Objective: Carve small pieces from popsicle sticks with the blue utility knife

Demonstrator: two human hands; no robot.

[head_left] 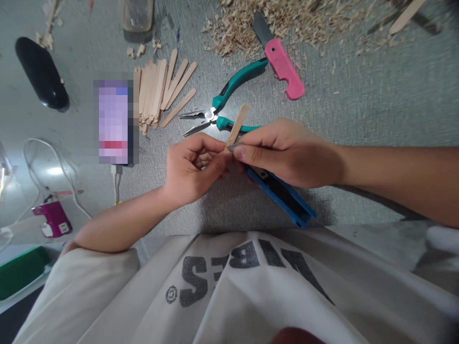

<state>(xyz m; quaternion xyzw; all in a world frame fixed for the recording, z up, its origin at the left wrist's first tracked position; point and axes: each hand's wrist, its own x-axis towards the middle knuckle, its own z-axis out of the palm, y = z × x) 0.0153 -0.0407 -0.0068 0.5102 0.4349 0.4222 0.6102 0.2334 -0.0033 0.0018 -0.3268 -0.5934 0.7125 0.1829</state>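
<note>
A thin wooden craft stick [239, 123] is pinched at its lower end between the thumb and forefinger of my left hand [193, 165]. My right hand [287, 153] is closed to the right of it, with a grey blade tip [234, 147] showing at the thumb and against the stick. A blue utility knife [287, 198] extends down and right from under my right hand, in line with this blade. Its middle is hidden by my fingers. Just beyond my hands, green-handled needle-nose pliers [211, 115] lie with their jaws apart.
Several craft sticks [152, 93] lie fanned out beside a blurred phone [113, 122] on a cable. Wood shavings [244, 28] and a pink-handled knife [285, 69] are at the back. A black case [41, 71] and a purple plug block [53, 220] sit left.
</note>
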